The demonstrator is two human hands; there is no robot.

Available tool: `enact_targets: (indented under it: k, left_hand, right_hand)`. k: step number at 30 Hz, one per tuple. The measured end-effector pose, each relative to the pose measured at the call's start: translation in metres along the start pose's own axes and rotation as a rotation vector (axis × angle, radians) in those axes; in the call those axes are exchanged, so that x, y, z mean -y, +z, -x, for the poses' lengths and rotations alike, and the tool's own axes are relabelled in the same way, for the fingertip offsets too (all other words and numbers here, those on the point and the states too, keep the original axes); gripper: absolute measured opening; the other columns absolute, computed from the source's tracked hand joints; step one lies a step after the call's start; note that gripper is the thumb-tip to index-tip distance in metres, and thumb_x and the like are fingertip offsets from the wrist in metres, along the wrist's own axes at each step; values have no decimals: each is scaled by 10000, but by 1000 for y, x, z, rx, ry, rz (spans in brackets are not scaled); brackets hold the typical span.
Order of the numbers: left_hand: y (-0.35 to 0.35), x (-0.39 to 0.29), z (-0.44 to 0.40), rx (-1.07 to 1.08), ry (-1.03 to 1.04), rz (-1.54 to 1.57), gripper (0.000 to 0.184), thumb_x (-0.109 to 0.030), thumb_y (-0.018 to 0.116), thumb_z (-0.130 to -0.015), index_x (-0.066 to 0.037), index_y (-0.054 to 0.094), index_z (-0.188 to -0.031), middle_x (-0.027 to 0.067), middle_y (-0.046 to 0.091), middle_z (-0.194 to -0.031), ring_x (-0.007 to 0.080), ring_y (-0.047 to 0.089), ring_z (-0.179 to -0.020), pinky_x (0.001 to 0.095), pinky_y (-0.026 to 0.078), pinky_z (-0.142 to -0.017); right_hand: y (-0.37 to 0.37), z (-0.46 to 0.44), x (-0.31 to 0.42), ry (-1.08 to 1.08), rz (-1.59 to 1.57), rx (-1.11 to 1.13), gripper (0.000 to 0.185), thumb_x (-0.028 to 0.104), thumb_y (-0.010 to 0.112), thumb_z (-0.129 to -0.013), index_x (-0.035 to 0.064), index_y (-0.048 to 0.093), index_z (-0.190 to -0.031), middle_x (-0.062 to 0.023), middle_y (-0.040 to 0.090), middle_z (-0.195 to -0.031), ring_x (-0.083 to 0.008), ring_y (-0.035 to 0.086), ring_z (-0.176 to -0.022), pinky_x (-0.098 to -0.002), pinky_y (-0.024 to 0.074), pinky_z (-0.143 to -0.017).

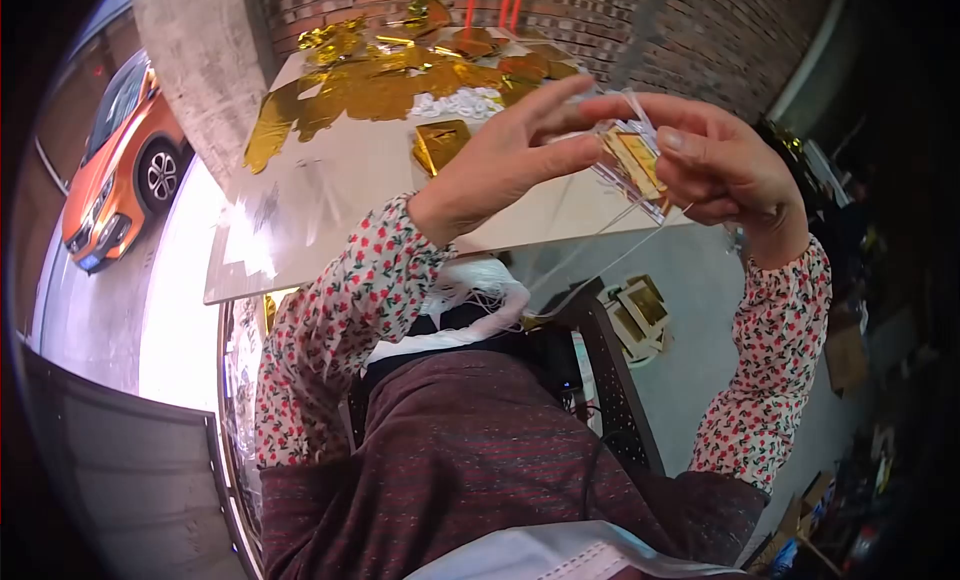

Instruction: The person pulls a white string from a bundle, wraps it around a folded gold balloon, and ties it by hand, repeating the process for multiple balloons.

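Raised above the table's near edge, my right hand (725,165) pinches thin white strings (645,115) between thumb and fingertips. My left hand (510,155) is beside it, fingers stretched and thumb apart, its fingertips close to the right fingers; whether a string touches it is hard to see. The strings run down to a white bundle of string (485,292) at my lap. Behind my fingers, partly hidden, is a gold and white flat piece (637,160). A gold foil packet (440,143) lies on the table just past my left wrist.
On the white table (330,195) lie gold foil sheets (380,88) and a pile of small white pieces (455,103). Red sticks (510,5) stand at the back by a brick wall. Gold-coloured boxes (637,315) sit lower right. An orange car (125,165) is outside left.
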State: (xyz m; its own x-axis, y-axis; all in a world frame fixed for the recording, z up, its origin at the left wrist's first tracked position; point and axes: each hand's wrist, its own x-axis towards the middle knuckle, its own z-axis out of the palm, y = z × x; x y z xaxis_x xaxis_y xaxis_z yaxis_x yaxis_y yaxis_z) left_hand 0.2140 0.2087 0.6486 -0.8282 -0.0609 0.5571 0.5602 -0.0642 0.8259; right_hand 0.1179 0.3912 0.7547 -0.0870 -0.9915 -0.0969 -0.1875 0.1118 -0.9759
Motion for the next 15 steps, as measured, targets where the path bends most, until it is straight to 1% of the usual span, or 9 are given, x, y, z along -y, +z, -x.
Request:
enact_targets:
  k: [3, 4, 7, 8, 11, 12, 15]
  left_hand:
    - [-1, -11, 1, 96, -114, -20, 428, -218, 587, -898, -29, 489, -1270, 72, 632, -1009, 140, 588, -958, 266, 417, -883]
    - [-3, -15, 5, 50, -158, -93, 257, -203, 550, -922, -14, 613, -1083, 32, 648, -795, 100, 611, -756, 241, 457, -775]
    - [-29, -31, 18, -40, -152, -224, 225, -199, 554, -919, -2, 635, -990, 35, 646, -767, 94, 614, -727, 219, 471, -715]
    - [-37, -39, 19, -58, -90, -323, 225, -184, 553, -919, 18, 627, -986, 40, 647, -760, 92, 615, -740, 207, 472, -702]
    - [-44, -75, 19, -159, 47, -607, 222, -172, 557, -915, 30, 626, -977, 43, 645, -748, 91, 614, -725, 209, 476, -697]
    - [-44, -89, 17, -171, 68, -641, 216, -151, 572, -899, 45, 631, -967, 41, 647, -744, 93, 608, -705, 216, 483, -681]
    - [-28, -133, 14, -80, 172, -910, 196, -118, 575, -884, 55, 640, -949, 45, 657, -764, 96, 604, -685, 224, 487, -661]
  right_hand:
    - [9, -6, 7, 7, 73, -21, 425, 226, 500, -944, 21, 429, -1309, 84, 302, -553, 17, 226, -410, -144, 182, -336]
    - [8, -6, 8, -17, 42, -16, 409, 221, 494, -945, 10, 448, -1293, 89, 293, -543, 17, 225, -405, -146, 180, -334]
    - [-11, -6, -2, -58, -49, 1, 385, 205, 482, -948, -3, 469, -1272, 97, 280, -532, 16, 218, -398, -145, 180, -337]
    - [-12, -6, -4, -68, -46, -19, 380, 207, 472, -952, -17, 476, -1260, 100, 272, -527, 16, 212, -395, -145, 179, -337]
    - [-11, -8, -10, -80, -44, -20, 388, 226, 472, -955, -20, 480, -1255, 103, 234, -533, 15, 195, -404, -150, 170, -339]
    - [-14, -11, -9, -47, -93, 25, 404, 258, 483, -950, 2, 481, -1263, 63, 416, -560, 10, 303, -386, -138, 244, -334]
    - [7, -14, -1, -112, 91, -151, 413, 279, 500, -938, 27, 485, -1265, -46, 632, -825, -20, 448, -407, -134, 348, -355]
